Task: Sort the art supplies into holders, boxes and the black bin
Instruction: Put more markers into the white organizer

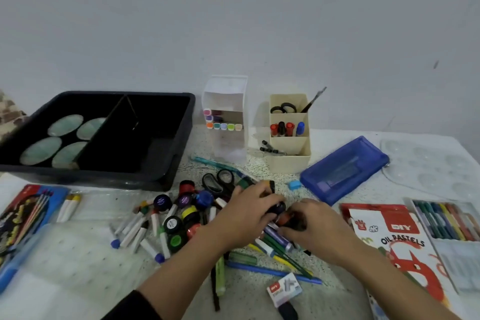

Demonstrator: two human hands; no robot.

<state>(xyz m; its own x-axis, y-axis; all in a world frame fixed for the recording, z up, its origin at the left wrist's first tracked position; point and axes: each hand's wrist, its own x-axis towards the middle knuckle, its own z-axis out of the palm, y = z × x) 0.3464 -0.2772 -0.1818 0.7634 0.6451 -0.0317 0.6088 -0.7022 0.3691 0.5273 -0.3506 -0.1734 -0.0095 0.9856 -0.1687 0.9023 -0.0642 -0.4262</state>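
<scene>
The black pot (277, 207) sits in the left hand (249, 213)'s grip; right hand (314, 226)'s grip unclear

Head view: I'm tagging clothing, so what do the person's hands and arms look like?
The left hand and right hand are bare: no gloves, rings or watch visible. A black sleeve ends near the left elbow; the right forearm shows no sleeve.

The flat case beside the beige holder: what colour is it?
The case is blue; head view shows it best.
</scene>
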